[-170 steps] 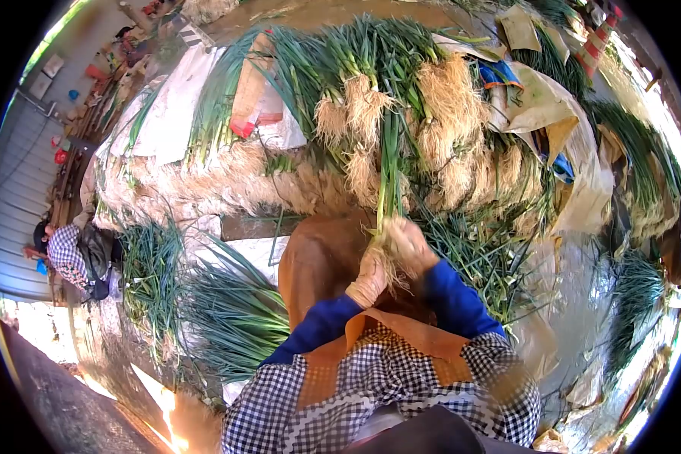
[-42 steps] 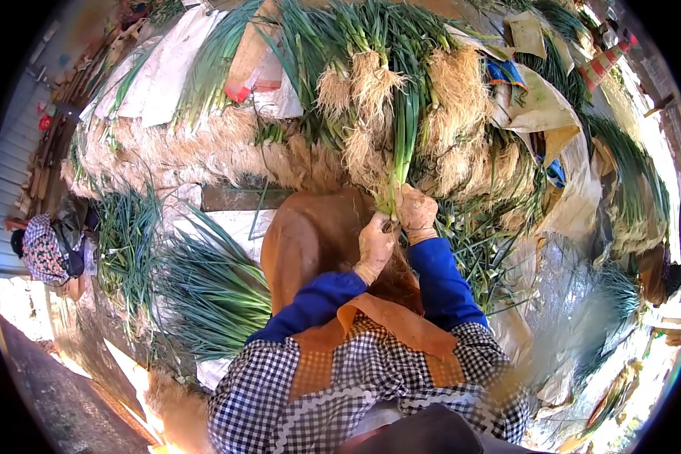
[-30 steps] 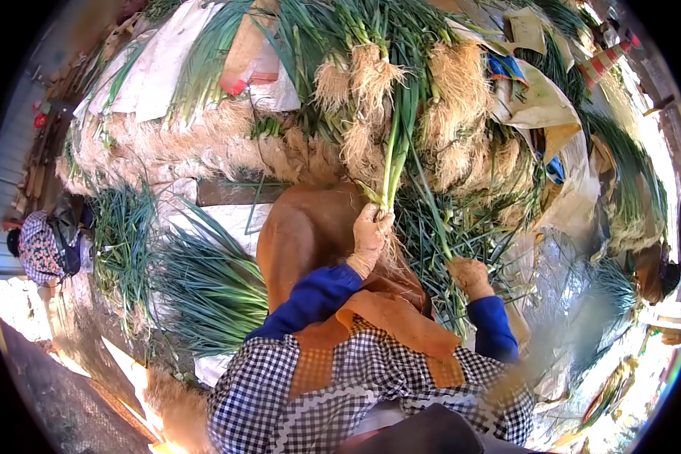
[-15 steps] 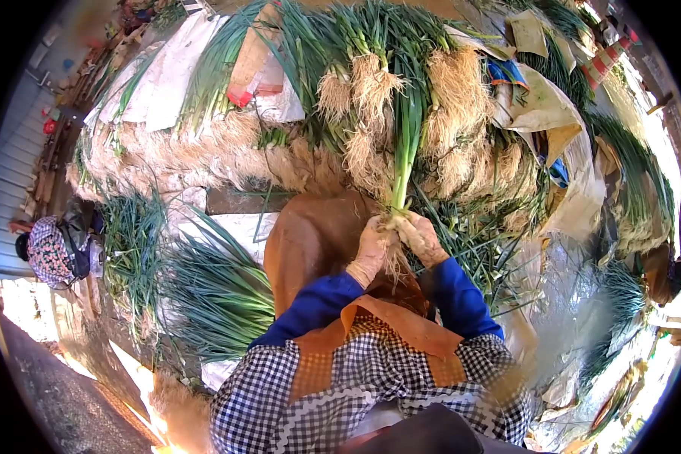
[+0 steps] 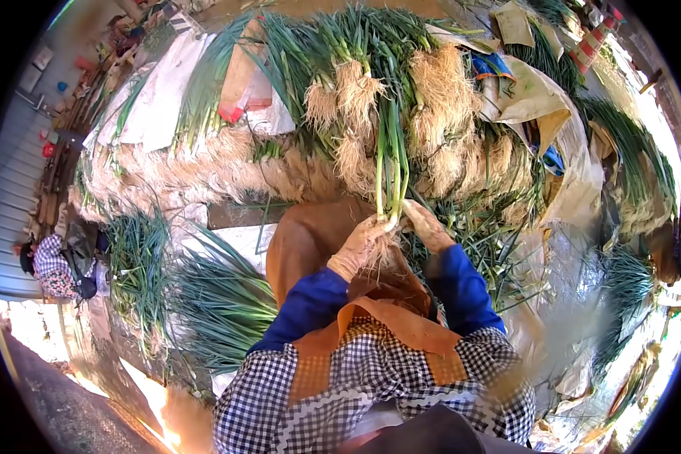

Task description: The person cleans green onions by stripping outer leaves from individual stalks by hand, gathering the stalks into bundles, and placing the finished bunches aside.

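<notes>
A small bunch of green onions (image 5: 389,178) hangs between my hands, leaves pointing away from me over the heap and pale roots toward my lap. My left hand (image 5: 358,246) is closed around the white root end. Roots stick out below its fingers. At the right side of the stalks is my right hand (image 5: 428,227), its fingers drawn together at the lower part of the bunch; the fingertips are partly hidden. A brown apron (image 5: 303,231) covers my lap beneath both hands.
A long heap of green onions with matted roots (image 5: 181,163) stretches across in front. Loose green onions (image 5: 219,303) lie at my left, leafy scraps (image 5: 469,250) at my right. Sacking (image 5: 541,113) covers part of the heap. Another person (image 5: 57,261) is at far left.
My right hand has shifted slightly off the root end, and the stalks have spread apart a little. My left hand keeps its hold. The whole view has tilted slightly.
</notes>
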A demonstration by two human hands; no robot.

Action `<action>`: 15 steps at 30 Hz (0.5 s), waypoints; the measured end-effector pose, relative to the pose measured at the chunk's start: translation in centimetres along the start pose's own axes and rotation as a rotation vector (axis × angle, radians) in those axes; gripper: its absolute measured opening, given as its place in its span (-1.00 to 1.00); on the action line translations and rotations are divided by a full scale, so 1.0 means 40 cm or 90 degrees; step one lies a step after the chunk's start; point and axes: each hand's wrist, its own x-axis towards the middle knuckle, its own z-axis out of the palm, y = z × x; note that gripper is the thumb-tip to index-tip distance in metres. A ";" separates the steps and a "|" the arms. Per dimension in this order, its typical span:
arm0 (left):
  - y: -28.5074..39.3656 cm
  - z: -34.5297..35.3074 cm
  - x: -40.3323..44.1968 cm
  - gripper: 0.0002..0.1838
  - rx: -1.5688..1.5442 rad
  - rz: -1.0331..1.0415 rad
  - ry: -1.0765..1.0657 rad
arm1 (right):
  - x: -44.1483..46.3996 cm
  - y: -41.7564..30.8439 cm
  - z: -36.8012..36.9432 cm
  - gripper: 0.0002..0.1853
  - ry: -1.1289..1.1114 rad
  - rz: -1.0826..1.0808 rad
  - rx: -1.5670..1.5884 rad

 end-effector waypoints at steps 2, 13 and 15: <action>0.020 0.005 0.006 -0.70 0.110 0.038 0.018 | 0.040 0.003 0.058 -0.60 0.037 0.019 0.191; 0.078 0.058 -0.092 -0.45 0.167 0.062 -0.152 | -0.029 -0.050 0.024 -0.65 0.095 0.040 0.244; 0.042 0.056 -0.081 -0.53 0.240 0.163 -0.119 | -0.040 -0.084 0.110 -0.67 0.161 -0.049 0.160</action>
